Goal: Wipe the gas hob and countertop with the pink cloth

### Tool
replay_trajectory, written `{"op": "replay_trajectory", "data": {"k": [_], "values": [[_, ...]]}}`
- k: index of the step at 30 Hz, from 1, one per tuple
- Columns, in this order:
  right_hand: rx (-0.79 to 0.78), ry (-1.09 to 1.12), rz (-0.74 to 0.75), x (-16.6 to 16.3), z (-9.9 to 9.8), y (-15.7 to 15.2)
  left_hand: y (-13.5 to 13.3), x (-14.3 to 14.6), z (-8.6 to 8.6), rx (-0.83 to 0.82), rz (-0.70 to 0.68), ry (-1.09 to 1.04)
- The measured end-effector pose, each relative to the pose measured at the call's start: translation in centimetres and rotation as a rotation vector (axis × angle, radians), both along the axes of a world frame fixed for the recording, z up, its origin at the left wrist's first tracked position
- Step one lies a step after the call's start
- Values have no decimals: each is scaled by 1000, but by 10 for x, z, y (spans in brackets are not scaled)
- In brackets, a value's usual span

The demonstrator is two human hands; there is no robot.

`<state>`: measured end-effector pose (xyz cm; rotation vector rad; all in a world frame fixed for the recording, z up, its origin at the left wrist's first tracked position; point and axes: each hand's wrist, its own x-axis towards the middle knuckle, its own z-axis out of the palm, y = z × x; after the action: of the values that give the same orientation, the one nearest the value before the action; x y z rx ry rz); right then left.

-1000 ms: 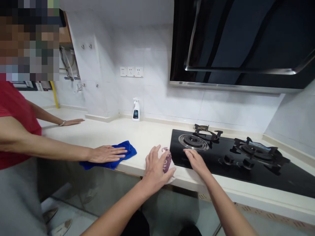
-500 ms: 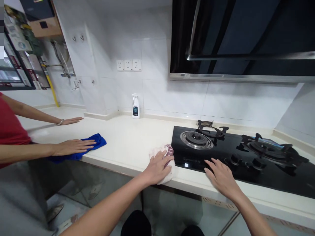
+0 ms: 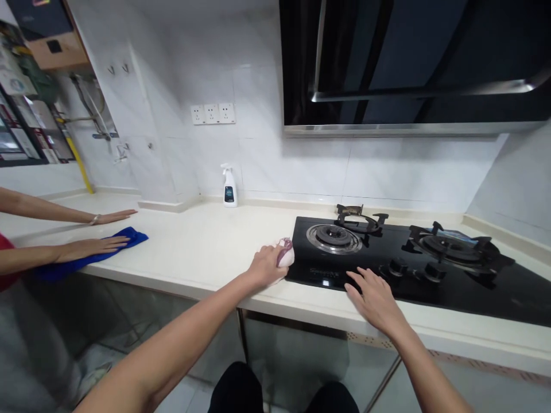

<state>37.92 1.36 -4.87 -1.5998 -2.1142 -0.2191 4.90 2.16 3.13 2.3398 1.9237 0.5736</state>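
A tiled kitchen wall rises behind a long cream desk [image 3: 193, 241], with a black range hood [image 3: 408, 57] overhanging a black glass gas hob [image 3: 516, 298] set into the desk. On the wall sit three white sockets [image 3: 213, 113], and below them stands a white spray bottle [image 3: 229, 189]. At the far left, a co-worker in a red top rests one open hand [image 3: 114, 216] on the desk and the other hand [image 3: 88, 248] on a blue cloth [image 3: 133, 238]. The person's left hand [image 3: 264, 267] curls over a bunched white-and-purple cloth [image 3: 284, 253], pressing it at the hob's front left corner, just beside the nearer burner [image 3: 333, 238]. The right hand [image 3: 374, 298] lies spread, fingertips on the glass near the control knobs [image 3: 398, 267]. Those fingers could nudge a knob if they slide, and the cloth could snag on the pan support [image 3: 359, 219] if pushed too far back.
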Motion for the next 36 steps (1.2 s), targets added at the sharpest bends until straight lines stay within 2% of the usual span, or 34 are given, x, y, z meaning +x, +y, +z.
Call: {"op": "replay_trajectory", "data": {"k": [2, 4, 6, 8, 10, 12, 14, 16, 20, 23, 26, 28, 31, 36], "values": [[-3, 8, 1, -1, 0, 0, -14, -11, -1, 76, -28, -57], [-4, 17, 2, -1, 0, 0, -20, -21, 2, 132, -11, -207], [-7, 25, 0, -2, 0, 0, -20, -26, 8, 179, 63, -340], [-15, 26, -4, -2, 1, 0, -16, -19, 15, 232, 95, -362], [-18, 22, -7, -2, 2, 0, -15, -2, 19, 236, 0, -297], [-14, 14, -4, -1, 1, 0, -18, 23, 19, 116, -181, -184], [-2, 2, -1, 1, -2, 1, -22, 51, 17, -46, -287, -65], [16, -8, 4, 4, -6, 3, -25, 75, 13, -133, -272, 7], [42, -11, 10, 6, -14, 7, -19, 99, 3, -55, -172, 48], [32, -9, 15, 8, -17, 2, -4, 89, 2, -42, -147, 43], [9, -11, 60, 17, -16, -10, 19, 60, 7, -139, -113, 39], [-8, -27, 139, 28, -13, -17, 37, 38, 9, -169, -39, 40], [-12, -73, 275, 46, -7, -21, 66, 14, 10, -108, 94, 52], [192, -130, 329, 49, 5, -23, 130, 0, 19, -29, 201, 18]]}}
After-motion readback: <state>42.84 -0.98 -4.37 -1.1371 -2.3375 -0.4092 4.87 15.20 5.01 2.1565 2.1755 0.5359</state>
